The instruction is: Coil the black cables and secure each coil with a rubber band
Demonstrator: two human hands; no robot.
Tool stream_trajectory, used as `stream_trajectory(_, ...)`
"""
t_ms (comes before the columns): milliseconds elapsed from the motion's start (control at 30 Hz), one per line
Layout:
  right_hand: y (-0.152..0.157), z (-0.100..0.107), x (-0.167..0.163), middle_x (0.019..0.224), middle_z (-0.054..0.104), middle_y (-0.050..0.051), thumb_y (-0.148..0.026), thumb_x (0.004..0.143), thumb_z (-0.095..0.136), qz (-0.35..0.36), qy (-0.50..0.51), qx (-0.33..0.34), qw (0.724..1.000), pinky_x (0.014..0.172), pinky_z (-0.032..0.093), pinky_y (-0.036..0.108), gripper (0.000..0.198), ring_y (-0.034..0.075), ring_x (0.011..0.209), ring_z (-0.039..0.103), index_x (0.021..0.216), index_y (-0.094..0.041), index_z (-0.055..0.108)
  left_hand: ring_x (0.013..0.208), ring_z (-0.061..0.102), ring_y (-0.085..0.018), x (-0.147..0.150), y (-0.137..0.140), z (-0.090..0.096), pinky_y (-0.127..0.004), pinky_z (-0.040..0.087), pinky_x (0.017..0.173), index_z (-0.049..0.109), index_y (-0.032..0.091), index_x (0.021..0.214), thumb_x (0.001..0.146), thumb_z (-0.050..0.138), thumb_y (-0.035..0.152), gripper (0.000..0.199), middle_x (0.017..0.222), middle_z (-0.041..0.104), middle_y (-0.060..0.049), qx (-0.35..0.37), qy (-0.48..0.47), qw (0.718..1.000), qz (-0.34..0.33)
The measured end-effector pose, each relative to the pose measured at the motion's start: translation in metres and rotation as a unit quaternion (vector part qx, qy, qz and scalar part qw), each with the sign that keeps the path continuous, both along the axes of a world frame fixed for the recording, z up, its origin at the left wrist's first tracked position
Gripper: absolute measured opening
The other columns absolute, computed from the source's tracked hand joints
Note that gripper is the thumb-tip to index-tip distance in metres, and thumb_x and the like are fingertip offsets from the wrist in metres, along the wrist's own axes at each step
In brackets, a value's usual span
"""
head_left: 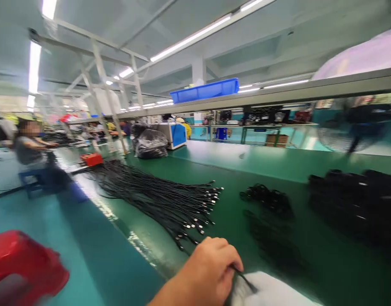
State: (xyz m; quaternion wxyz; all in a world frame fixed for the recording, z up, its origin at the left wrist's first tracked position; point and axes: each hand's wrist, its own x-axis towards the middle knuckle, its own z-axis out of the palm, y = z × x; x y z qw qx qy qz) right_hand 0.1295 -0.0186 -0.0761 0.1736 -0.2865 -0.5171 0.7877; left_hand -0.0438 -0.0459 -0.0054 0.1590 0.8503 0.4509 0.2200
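Note:
My left hand (211,265) is at the bottom middle, its fingers curled closed around a thin black cable (246,281). A short length of the cable sticks out to the right of the fingers, over something white (272,291) that I cannot make out. Just beyond the hand, a wide bundle of black cables (157,193) lies fanned over the green tabletop (233,238), with metal connector ends pointing toward the right. My right hand does not show.
Right of the bundle are a coiled heap of black cable (267,197) and a larger blurred black pile (355,204). A red box (91,159) and a plastic-wrapped bag (150,142) stand farther back. Overhead, a shelf holds a blue tray (204,90). A red stool (23,263) and a seated person (31,146) are left.

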Motion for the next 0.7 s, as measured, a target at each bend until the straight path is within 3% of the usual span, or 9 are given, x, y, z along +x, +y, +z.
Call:
stream_trajectory(67,-0.005,-0.006,0.001,0.067,0.063,0.008,-0.038,0.059,0.058,-0.006,0.013,-0.04,0.999,0.053,0.044,0.025,0.029,0.014,0.058,0.056,0.072,-0.013,0.065,0.082,0.056,-0.012,0.007,0.001,0.014,-0.021,0.041,0.073,0.063,0.022,0.088,0.072,0.058,0.008,0.022,0.087,0.063,0.002,-0.089,-0.032,0.996,-0.004)
stream_trajectory(100,-0.006,-0.01,0.0,0.065,0.062,0.01,-0.039,0.059,0.053,0.029,0.067,-0.105,0.992,0.053,0.043,0.024,0.036,0.014,0.056,0.056,0.073,-0.008,0.064,0.079,0.055,-0.012,0.01,0.004,0.021,-0.02,0.04,0.071,0.064,0.022,0.084,0.075,0.058,0.01,0.016,0.084,0.062,0.003,-0.116,-0.04,0.992,-0.005)
stream_trajectory(233,-0.002,-0.011,0.003,0.07,0.065,0.016,-0.029,0.058,0.043,0.073,0.2,-0.217,0.953,0.056,0.047,0.022,0.042,0.015,0.061,0.063,0.083,0.0,0.062,0.075,0.053,-0.011,0.03,0.024,0.037,-0.02,0.037,0.067,0.063,0.02,0.072,0.08,0.053,0.013,0.014,0.077,0.06,0.004,-0.145,-0.03,0.988,-0.04)
stream_trajectory(333,0.008,0.001,0.012,0.08,0.067,0.02,-0.028,0.064,0.035,0.115,0.253,-0.229,0.933,0.05,0.05,0.029,0.049,0.024,0.067,0.068,0.099,-0.001,0.057,0.072,0.052,-0.01,0.045,0.041,0.042,-0.02,0.036,0.065,0.062,0.019,0.07,0.078,0.053,0.013,0.014,0.075,0.059,0.004,-0.15,-0.019,0.986,-0.071)
stream_trajectory(433,0.018,0.007,0.019,0.082,0.068,0.018,-0.025,0.071,0.029,0.145,0.261,-0.231,0.926,0.05,0.053,0.034,0.044,0.027,0.071,0.069,0.1,-0.005,0.055,0.069,0.051,-0.01,0.051,0.056,0.044,-0.02,0.036,0.062,0.062,0.019,0.068,0.078,0.052,0.013,0.015,0.073,0.058,0.004,-0.151,-0.004,0.985,-0.083)
stream_trajectory(600,0.027,-0.017,0.01,0.073,0.066,0.016,-0.033,0.081,0.029,0.158,0.198,-0.219,0.942,0.046,0.051,0.03,0.04,0.022,0.061,0.066,0.092,-0.005,0.055,0.068,0.051,-0.01,0.054,0.064,0.041,-0.02,0.036,0.061,0.063,0.019,0.066,0.078,0.052,0.014,0.017,0.071,0.056,0.004,-0.136,0.026,0.986,-0.096)
stream_trajectory(700,0.023,-0.026,0.007,0.074,0.065,0.015,-0.043,0.081,0.04,0.141,0.203,-0.178,0.953,0.055,0.051,0.032,0.043,0.022,0.065,0.066,0.089,-0.005,0.057,0.072,0.055,-0.011,0.056,0.059,0.031,-0.02,0.04,0.066,0.068,0.02,0.074,0.083,0.051,0.017,0.019,0.076,0.06,0.003,-0.13,-0.005,0.985,-0.114)
